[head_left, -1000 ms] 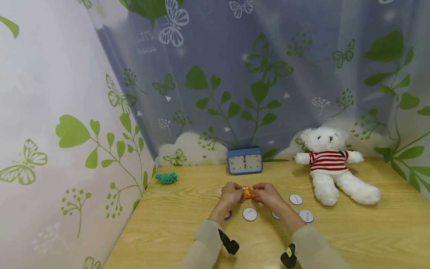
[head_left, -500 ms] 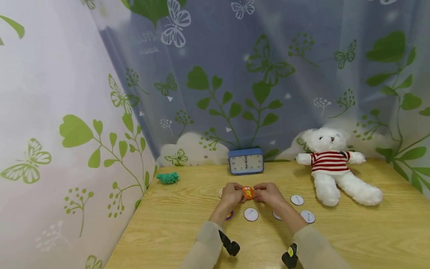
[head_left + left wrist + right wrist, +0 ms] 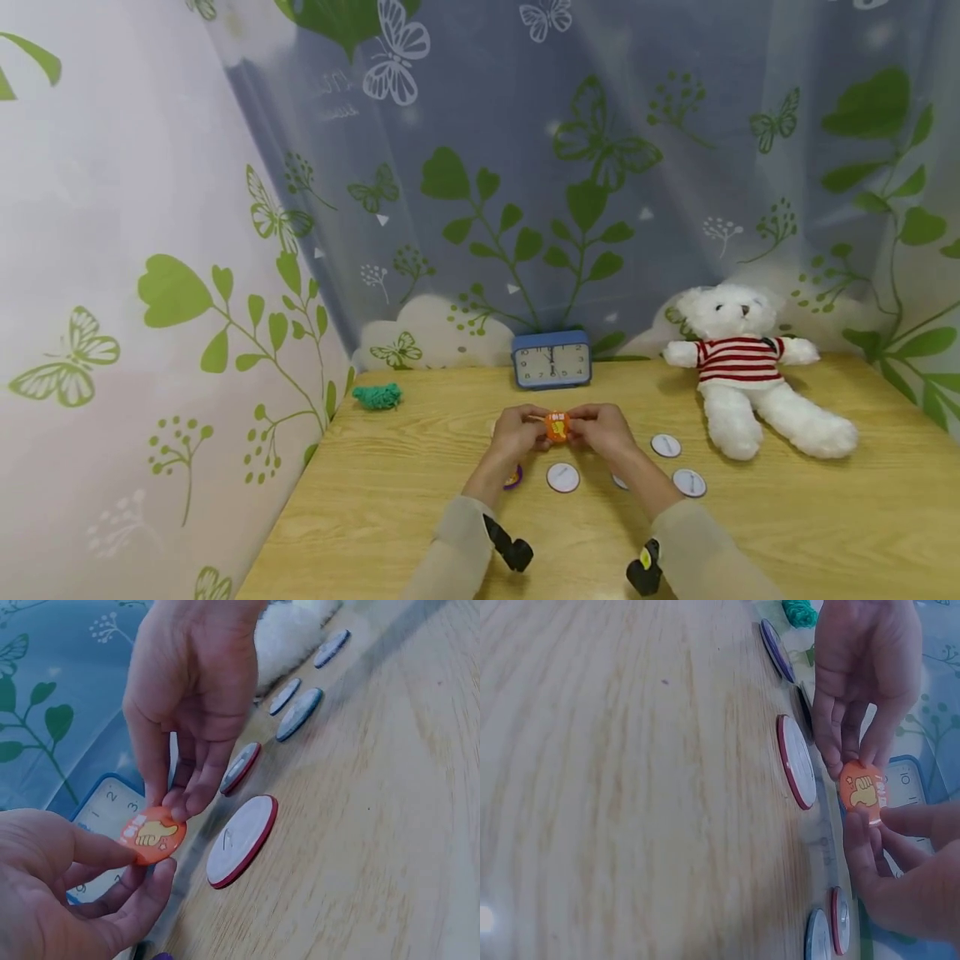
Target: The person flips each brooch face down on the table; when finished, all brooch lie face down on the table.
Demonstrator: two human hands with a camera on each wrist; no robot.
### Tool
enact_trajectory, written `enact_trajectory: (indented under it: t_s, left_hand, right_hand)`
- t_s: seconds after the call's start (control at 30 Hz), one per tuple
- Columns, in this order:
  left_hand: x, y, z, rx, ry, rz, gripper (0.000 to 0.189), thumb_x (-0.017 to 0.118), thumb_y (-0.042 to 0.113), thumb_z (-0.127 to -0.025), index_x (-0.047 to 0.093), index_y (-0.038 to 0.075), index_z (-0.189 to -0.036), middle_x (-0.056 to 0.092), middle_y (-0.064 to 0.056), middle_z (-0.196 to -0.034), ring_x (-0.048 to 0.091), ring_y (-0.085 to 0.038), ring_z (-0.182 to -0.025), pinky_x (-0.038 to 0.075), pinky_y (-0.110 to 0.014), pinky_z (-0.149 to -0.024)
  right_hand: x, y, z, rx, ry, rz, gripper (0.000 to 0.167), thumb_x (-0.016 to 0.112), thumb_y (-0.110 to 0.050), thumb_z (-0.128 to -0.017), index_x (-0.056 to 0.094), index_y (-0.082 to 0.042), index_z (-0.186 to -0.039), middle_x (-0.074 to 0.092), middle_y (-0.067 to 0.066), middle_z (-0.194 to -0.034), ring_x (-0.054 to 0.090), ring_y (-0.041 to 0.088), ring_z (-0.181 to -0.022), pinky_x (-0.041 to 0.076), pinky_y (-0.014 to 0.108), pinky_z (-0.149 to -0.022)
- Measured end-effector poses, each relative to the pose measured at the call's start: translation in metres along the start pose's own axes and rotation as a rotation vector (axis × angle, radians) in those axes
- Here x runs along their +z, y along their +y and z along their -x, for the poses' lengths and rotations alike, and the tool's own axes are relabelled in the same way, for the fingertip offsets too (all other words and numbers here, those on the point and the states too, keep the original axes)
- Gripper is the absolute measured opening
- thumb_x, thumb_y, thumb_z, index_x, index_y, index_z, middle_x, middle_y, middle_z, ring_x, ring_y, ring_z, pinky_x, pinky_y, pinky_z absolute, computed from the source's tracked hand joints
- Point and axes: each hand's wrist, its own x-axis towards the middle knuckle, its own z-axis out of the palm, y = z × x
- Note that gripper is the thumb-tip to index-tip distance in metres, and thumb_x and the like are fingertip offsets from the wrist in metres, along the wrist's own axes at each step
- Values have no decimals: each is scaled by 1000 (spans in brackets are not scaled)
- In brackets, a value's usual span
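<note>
An orange pin badge (image 3: pixel 557 427) with a yellow thumbs-up print faces up between both hands, above the wooden table. My left hand (image 3: pixel 519 433) pinches its left edge with thumb and fingers. On the opposite edge, my right hand (image 3: pixel 602 430) pinches it the same way. Below the hands lies a white-backed badge (image 3: pixel 563 477) with its pin side up, its red rim showing in the left wrist view. A purple badge (image 3: pixel 513 477) is partly hidden by the left wrist. Another face-down badge (image 3: pixel 619 482) is mostly covered by the right forearm.
Two more face-down badges (image 3: pixel 666 446) lie right of the right arm. Behind the hands stands a blue clock (image 3: pixel 552 360). A white teddy bear (image 3: pixel 738 367) in a striped shirt sits at the back right, and a green knitted piece (image 3: pixel 378 396) lies at the back left.
The orange badge has been tilted so that its printed face shows more fully to the head camera. Both hands keep their pinch on it, and the view has shifted slightly.
</note>
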Motion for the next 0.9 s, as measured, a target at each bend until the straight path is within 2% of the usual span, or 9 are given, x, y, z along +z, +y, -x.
enact_trajectory:
  t_s: [0.23, 0.4, 0.6, 0.77, 0.9]
  left_hand:
    - [-1, -2, -1, 20, -29, 75, 21, 61, -5, -98, 73, -6, -114, 73, -15, -103, 69, -17, -73, 65, -35, -76]
    - [-2, -2, -1, 16, -16, 125, 19, 57, -8, -100, 72, -10, -112, 72, -18, -103, 71, -21, -79, 65, -37, -80]
    - [-2, -2, -2, 40, -13, 134, 21, 56, -9, -99, 72, -11, -113, 72, -19, -100, 73, -27, -86, 65, -38, -82]
    - [-2, -2, -1, 26, -10, 159, 22, 55, -7, -100, 72, -10, -113, 72, -23, -96, 73, -28, -85, 65, -39, -82]
    - [0, -2, -1, 0, -4, 176, 23, 53, -3, -102, 72, -10, -112, 72, -25, -97, 73, -22, -80, 65, -36, -80]
  right_hand:
    - [0, 0, 2, -20, 29, -21, 17, 59, 10, -99, 64, 16, -114, 65, 24, -102, 68, 20, -78, 63, 33, -72]
    - [1, -1, 5, -19, 39, -1, 16, 60, 11, -96, 64, 14, -111, 65, 22, -101, 70, 25, -83, 63, 34, -76]
    - [2, -2, 7, -36, 38, -24, 15, 63, 12, -92, 64, 14, -107, 64, 22, -101, 70, 27, -85, 63, 37, -79]
    - [2, -2, 8, -37, 38, -31, 15, 65, 12, -91, 65, 14, -106, 65, 20, -99, 67, 23, -83, 63, 34, -77]
    - [2, -2, 9, -49, 32, -27, 14, 64, 12, -92, 65, 14, -106, 65, 20, -100, 67, 21, -84, 63, 31, -77]
